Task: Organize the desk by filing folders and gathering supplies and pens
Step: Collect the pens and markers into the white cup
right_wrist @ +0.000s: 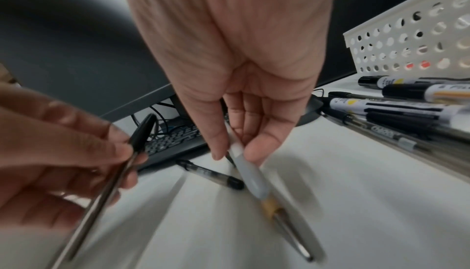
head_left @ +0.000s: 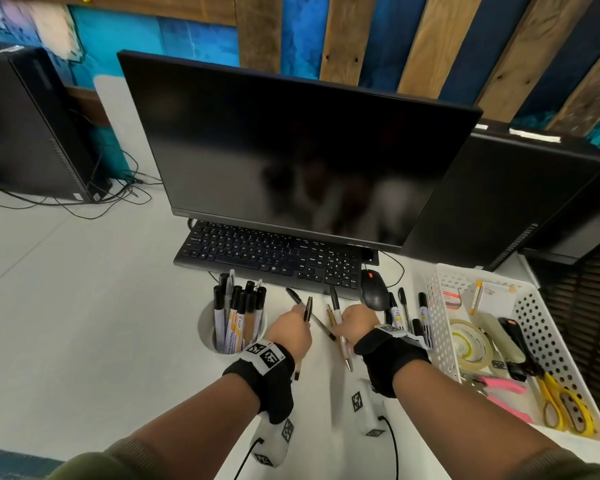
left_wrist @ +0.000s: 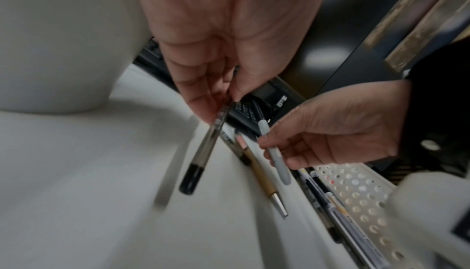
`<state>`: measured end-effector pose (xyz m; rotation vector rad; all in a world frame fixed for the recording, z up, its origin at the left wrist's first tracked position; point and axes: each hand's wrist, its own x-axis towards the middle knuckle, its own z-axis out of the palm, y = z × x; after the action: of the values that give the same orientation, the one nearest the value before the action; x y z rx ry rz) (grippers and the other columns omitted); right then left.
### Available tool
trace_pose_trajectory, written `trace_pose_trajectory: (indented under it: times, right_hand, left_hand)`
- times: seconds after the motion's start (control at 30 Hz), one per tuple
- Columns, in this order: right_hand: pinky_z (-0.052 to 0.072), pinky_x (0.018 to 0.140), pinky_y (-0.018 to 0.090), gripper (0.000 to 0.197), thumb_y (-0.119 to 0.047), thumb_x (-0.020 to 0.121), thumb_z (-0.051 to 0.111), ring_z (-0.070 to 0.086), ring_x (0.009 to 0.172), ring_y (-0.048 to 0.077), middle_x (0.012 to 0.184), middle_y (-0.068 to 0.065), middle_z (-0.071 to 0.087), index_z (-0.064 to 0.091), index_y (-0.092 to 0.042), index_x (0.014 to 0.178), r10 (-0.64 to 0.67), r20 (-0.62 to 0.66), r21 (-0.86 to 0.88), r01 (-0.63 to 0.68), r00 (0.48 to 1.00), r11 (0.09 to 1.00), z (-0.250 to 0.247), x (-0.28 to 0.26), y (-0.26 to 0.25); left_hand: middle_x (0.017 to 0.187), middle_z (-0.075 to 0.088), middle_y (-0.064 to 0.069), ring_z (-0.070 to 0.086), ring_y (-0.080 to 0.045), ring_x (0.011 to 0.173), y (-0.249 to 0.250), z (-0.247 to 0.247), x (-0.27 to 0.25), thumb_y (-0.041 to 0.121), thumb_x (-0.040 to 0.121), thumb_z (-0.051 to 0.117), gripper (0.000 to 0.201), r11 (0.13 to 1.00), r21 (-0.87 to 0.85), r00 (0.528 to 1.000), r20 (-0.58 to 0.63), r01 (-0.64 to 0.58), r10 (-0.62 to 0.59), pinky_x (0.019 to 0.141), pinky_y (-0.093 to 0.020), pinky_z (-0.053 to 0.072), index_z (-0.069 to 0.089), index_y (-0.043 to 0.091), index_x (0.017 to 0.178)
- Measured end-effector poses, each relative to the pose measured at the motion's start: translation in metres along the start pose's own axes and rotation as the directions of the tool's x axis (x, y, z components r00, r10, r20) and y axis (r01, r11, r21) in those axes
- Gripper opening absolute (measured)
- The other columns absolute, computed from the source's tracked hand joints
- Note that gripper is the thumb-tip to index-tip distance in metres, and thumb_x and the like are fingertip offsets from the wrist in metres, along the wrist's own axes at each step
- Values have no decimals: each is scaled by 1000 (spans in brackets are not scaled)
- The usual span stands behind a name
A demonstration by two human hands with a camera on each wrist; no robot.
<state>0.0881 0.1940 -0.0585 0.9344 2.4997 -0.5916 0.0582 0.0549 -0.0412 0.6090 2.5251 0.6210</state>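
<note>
My left hand (head_left: 300, 313) pinches a clear pen with a black cap (left_wrist: 203, 153) just above the white desk, right of the white pen cup (head_left: 205, 323) full of markers. My right hand (head_left: 340, 325) pinches a grey-white pen (right_wrist: 249, 175) between thumb and fingers, a little right of the left hand. Under the hands lie a clear black-capped pen (right_wrist: 211, 174) and a gold pen with a silver tip (left_wrist: 262, 175). Several markers and pens (head_left: 423, 317) lie along the left wall of the white perforated basket (head_left: 440, 327).
The basket holds tape, yellow scissors (head_left: 561, 407), a pink tool and notes. A black keyboard (head_left: 271, 254), mouse (head_left: 374, 292) and monitor (head_left: 291, 150) stand just behind the pens. Computer towers sit at far left and right; cables trail at left.
</note>
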Motion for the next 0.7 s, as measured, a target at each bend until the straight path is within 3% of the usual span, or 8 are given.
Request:
trace_pose_trajectory:
  times: [0.1,0.2,0.27,0.37,0.43,0.53,0.63,0.7]
  right_hand:
    - [48,62,29,20,-16,78,66,63,77,28,80,11,65,48,-12,70,-59,-104,192,78,993,978,-1,-17,-13]
    - [46,42,21,19,-11,81,66,59,55,18,75,8,65,48,-14,86,-107,-176,444,176,979,879,0,-37,-32]
    - [46,40,17,23,-7,83,66,57,53,14,73,3,61,47,-12,94,-152,-205,587,246,967,771,-1,-50,-44]
    - [58,56,26,50,-1,81,67,64,66,22,94,16,63,39,-9,122,-185,-303,695,349,935,629,-1,-63,-63]
    - [59,60,28,83,1,80,68,67,68,24,98,12,62,18,-23,143,-182,-364,733,401,914,550,1,-69,-73]
    - [58,59,25,107,3,79,68,65,66,22,94,7,59,-4,-38,147,-187,-446,739,478,875,476,4,-79,-83]
    - [60,66,35,103,1,78,69,65,64,22,97,8,58,5,-43,145,-169,-488,718,504,856,480,13,-83,-91]
    - [59,75,42,97,-3,79,70,67,68,23,105,9,58,10,-44,143,-147,-503,695,499,852,518,21,-85,-96]
  left_hand:
    - [113,61,-17,59,-31,105,-1,-13,-11,14,98,36,28,988,-105,992,-73,-111,103,85,-35,45,42,3,124]
    - [106,61,-10,60,-24,95,-5,-30,-19,17,97,40,24,956,-193,965,-187,-220,184,82,-35,48,44,8,120]
    - [103,61,-6,58,-19,89,-12,-43,-22,17,96,42,21,929,-210,929,-280,-304,241,79,-34,49,46,12,116]
    - [98,61,3,60,-14,88,-26,-62,-27,12,95,44,24,872,-286,880,-388,-398,274,84,-36,51,46,17,118]
    - [103,60,8,59,-10,92,-39,-74,-30,12,95,44,42,855,-327,874,-415,-402,252,88,-29,50,34,21,134]
    - [112,56,2,58,-14,96,-60,-88,-33,13,96,42,61,858,-311,850,-473,-409,234,90,-30,48,14,35,145]
    - [99,53,-1,53,-16,85,-78,-96,-37,13,96,41,60,889,-234,842,-481,-393,245,84,-34,49,17,35,146]
    - [105,56,-5,54,-18,88,-91,-97,-39,12,95,41,59,911,-189,859,-446,-367,254,86,-35,49,20,34,146]
